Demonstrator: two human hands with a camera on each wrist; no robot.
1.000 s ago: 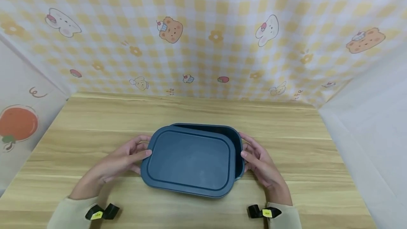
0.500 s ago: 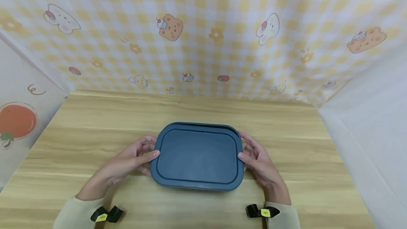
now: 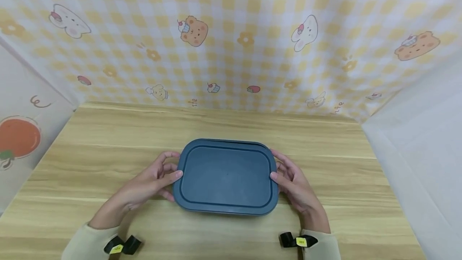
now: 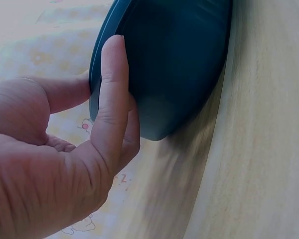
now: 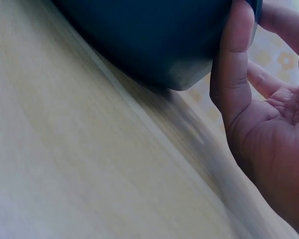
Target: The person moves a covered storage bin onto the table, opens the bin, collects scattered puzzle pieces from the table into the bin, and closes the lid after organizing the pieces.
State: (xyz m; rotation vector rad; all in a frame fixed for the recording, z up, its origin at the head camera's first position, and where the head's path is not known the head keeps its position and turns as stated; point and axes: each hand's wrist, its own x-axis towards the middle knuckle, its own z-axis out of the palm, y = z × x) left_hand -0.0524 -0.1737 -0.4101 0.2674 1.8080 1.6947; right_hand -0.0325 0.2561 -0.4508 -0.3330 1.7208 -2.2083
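A dark blue rectangular lid point(image 3: 227, 175) with rounded corners lies over a matching food container point(image 4: 182, 64). From above the lid covers nearly all of it; a thin dark line shows along the back edge. My left hand point(image 3: 155, 181) pinches the lid's left end, thumb on top and fingers below the rim beside the container's wall. At the other end my right hand point(image 3: 297, 189) grips the container, thumb on the lid's edge and fingers against the wall. The container's inside is hidden.
The wood-grain table point(image 3: 108, 131) lies beneath the container. A yellow checked cloth point(image 3: 231, 59) hangs behind it, with white panels at both sides. Each wrist wears a black strap point(image 3: 306, 240) over a beige sleeve.
My left hand has slid the lid to the right and slightly back, turning it level with the container. The dark opening at the right and back has narrowed; my right thumb now touches the lid.
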